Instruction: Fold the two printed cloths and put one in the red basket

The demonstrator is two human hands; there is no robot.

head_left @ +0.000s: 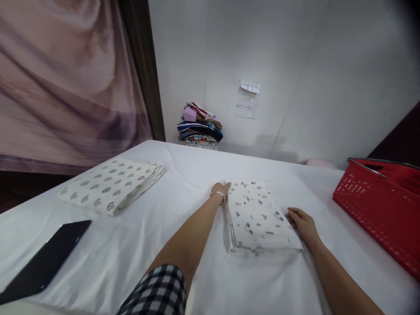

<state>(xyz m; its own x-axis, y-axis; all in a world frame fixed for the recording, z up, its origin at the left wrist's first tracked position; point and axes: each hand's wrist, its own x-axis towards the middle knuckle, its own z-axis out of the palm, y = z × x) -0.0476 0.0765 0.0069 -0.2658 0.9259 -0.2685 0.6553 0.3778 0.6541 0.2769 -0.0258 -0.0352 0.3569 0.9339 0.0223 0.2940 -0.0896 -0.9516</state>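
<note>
Left hand (221,189) at folded cloth (259,214)'s far left corner, right hand (302,225) along right edge; can't tell whether either's fingers pinch.

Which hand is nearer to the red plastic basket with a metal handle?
Right. The right hand is beside the right edge of the folded white patterned cloth, on the side toward the red plastic basket; the left hand is at its far left corner, across the cloth.
</note>
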